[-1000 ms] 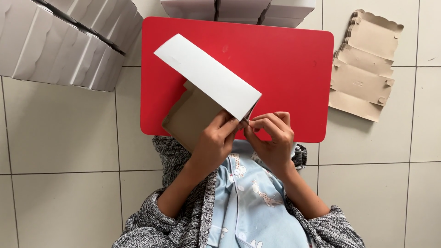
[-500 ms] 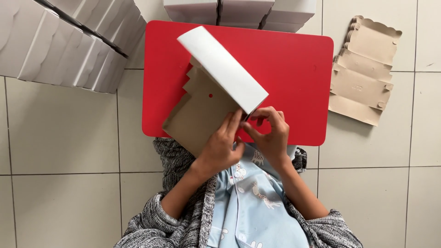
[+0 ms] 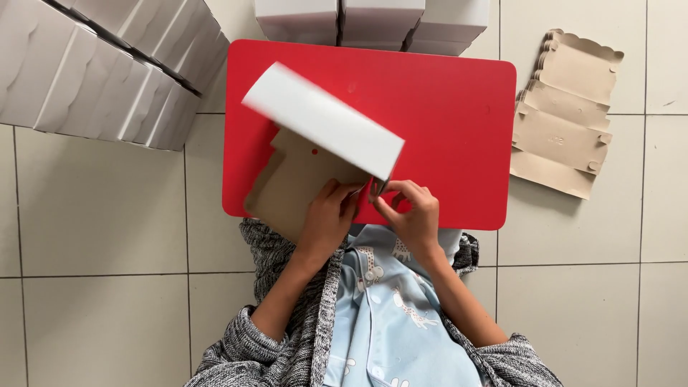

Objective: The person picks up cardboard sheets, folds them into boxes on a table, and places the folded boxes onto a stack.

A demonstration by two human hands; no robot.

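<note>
A flat cardboard box blank (image 3: 326, 129), white outside and brown inside, is partly folded over the red table top (image 3: 444, 107). Its white panel stands up and slants from upper left to lower right, blurred by motion. My left hand (image 3: 326, 218) presses flat on the brown panel near the table's front edge. My right hand (image 3: 408, 211) pinches the near corner of the blank, where a small flap meets the white panel.
Finished white boxes are stacked at the upper left (image 3: 100, 64) and behind the table (image 3: 373, 21). A pile of unfolded brown blanks (image 3: 562, 122) lies on the tiled floor to the right. My grey knitted sleeves and light blue shirt fill the bottom.
The white panel has swung down and leftward from its steeper position half a second ago. Both hands have stayed at the near corner, with the fingers shifting on the flap.
</note>
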